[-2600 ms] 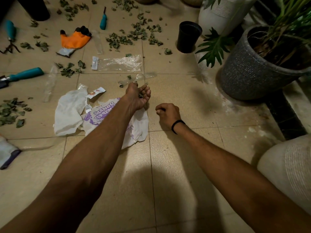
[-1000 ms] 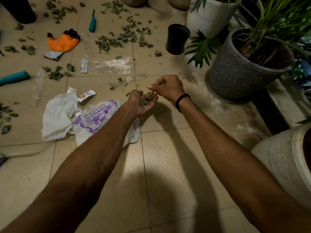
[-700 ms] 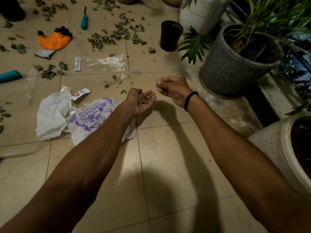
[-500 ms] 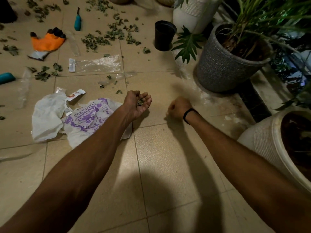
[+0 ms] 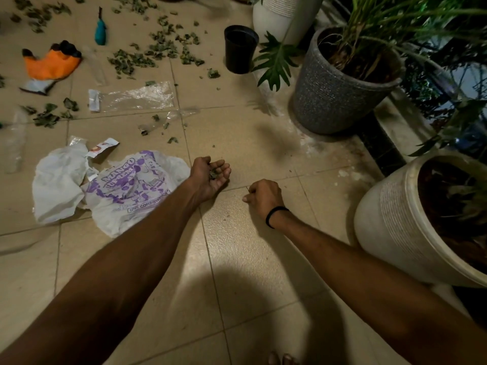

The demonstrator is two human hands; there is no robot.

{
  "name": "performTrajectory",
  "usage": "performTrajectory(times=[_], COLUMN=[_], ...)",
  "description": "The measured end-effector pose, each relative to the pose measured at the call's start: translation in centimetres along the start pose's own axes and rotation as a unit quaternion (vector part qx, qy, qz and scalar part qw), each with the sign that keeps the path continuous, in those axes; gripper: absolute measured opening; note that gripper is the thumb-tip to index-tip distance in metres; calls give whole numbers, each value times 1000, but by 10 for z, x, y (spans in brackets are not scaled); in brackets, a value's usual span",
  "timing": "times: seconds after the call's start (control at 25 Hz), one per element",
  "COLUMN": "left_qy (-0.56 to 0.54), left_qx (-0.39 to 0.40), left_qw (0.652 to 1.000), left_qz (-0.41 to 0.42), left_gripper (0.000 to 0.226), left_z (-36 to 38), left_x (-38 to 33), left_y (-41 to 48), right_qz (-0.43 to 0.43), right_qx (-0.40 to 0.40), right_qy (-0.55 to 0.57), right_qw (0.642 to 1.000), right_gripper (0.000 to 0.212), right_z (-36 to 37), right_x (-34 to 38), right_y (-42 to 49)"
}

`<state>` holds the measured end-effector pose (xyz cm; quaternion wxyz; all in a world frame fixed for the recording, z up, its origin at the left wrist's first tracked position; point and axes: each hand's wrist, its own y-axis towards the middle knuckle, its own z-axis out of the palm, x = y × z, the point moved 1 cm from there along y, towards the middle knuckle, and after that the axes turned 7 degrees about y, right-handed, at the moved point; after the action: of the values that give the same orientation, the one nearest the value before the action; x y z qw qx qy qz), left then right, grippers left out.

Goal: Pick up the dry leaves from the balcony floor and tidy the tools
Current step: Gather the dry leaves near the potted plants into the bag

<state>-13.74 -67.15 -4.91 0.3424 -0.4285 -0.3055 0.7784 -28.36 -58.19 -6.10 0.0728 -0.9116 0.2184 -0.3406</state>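
Dry leaves (image 5: 137,59): judging featherlight, brittle, likely crumbling under squeeze. Best taking by fingertip pinch at edges or scooping, not clenching.
Left hand (image 5: 210,175) lying palm-up, fingers cupping few leaf bits (image 5: 213,174).
Right hand (image 5: 263,197) sitting knuckles-up at its 4 o'clock, fingers curling down toward floor (image 5: 263,259); whether pinching anything, cannot tell.
Main scatter lying well apart, 11 o'clock of both hands. Stray pieces (image 5: 172,140) nearer, same bearing.
Printed bag (image 5: 131,185) lying just beside left wrist, 9 o'clock.

matt beige floor tiles (image 5: 253,259), crinkled glossy plastic bag (image 5: 126,188)
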Motion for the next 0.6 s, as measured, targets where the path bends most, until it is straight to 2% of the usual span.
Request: performTrajectory(times=[0.08,0.16,0.24,0.32,0.4,0.6], left_qy=[-2,-2,-2,-3,-2,-10], left_qx=[5,6,6,8,15,29], left_qw=[1000,1000,1000,1000,1000,1000], left_qz=[-4,-5,-7,-7,-7,-3], left_gripper=[41,44,47,51,56,62], left_z=[-3,-6,-8,-7,-5,0], left_x=[3,5,7,8,10,6], left_y=[-1,-1,0,0,0,1], right_qz=[2,-43,-60,-57,-20,45], right_qx=[2,8,26,38,27,15], right_qy=[-3,-62,-99,-114,-113,80], right_qw=[1000,997,993,991,993,996], right_gripper=[18,23,16,11,9,21], right_z=[3,3,0,-6,-14,-34], right_x=[-1,1,3,7,10,11], right_y=[-1,-1,-1,6,16,30])
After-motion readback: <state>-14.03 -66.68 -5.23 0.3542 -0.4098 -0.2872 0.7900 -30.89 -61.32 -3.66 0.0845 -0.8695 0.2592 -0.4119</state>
